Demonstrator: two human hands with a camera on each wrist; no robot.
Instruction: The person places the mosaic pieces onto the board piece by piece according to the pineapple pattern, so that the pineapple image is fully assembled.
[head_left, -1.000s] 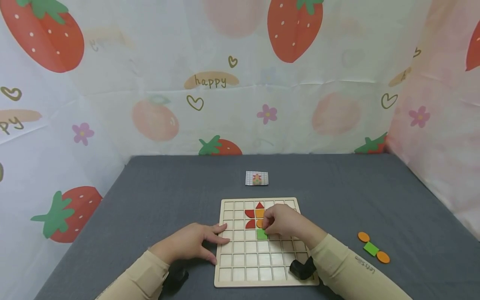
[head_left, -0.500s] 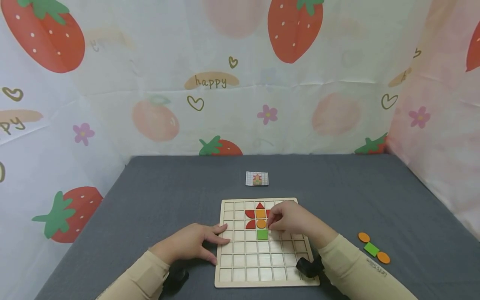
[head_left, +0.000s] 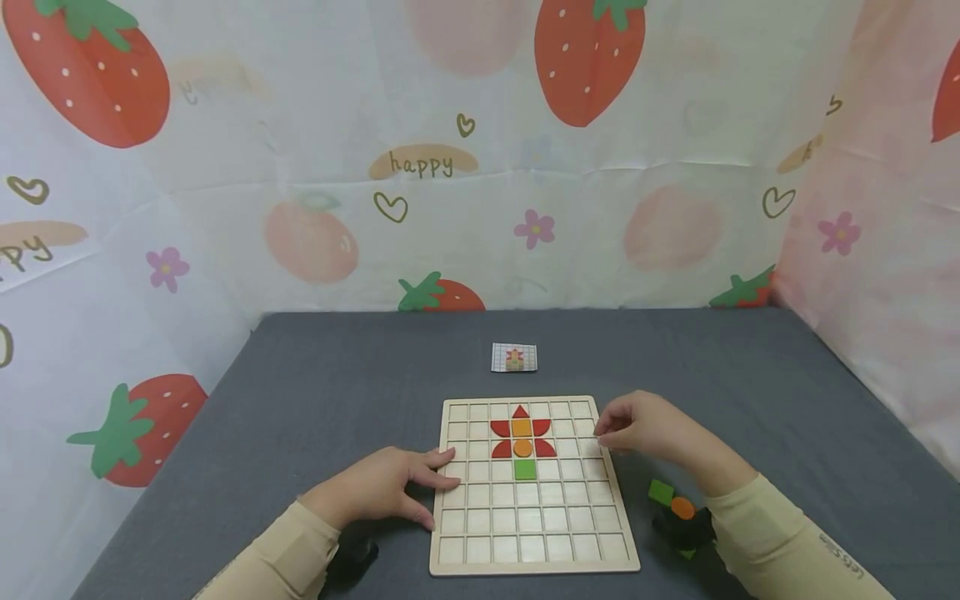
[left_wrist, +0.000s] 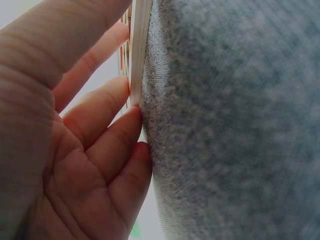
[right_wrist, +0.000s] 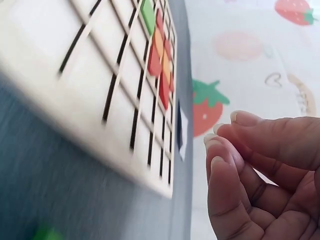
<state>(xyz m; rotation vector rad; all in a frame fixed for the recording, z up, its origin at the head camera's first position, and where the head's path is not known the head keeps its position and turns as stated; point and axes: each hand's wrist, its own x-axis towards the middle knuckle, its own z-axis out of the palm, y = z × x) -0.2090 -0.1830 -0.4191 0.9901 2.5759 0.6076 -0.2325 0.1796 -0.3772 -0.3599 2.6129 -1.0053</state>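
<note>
A square wooden grid board [head_left: 491,546] lies on the table. In its upper part sit a red triangle [head_left: 520,412], an orange square [head_left: 521,427], an orange circle [head_left: 522,448], a green square [head_left: 525,470] and several red quarter-round pieces [head_left: 501,449]. At the board's left edge rests my left hand [head_left: 382,487], its fingers spread over the rim; the left wrist view has the fingertips [left_wrist: 135,112] against the side. My right hand [head_left: 651,429] is by the board's upper right edge. In the right wrist view its bent fingers [right_wrist: 225,185] and thumb hold nothing.
A small pattern card [head_left: 514,357] lies behind the board. Right of the board, a loose green square [head_left: 661,492] and orange circle [head_left: 682,507] lie near the black wrist camera [head_left: 686,527], which partly covers another green piece [head_left: 687,554]. A strawberry-print curtain [head_left: 577,242] closes off the back.
My right hand has left the middle of the board and moved right, uncovering the red pieces on that side. Loose pieces left of the right wrist now show. My left hand has stayed put.
</note>
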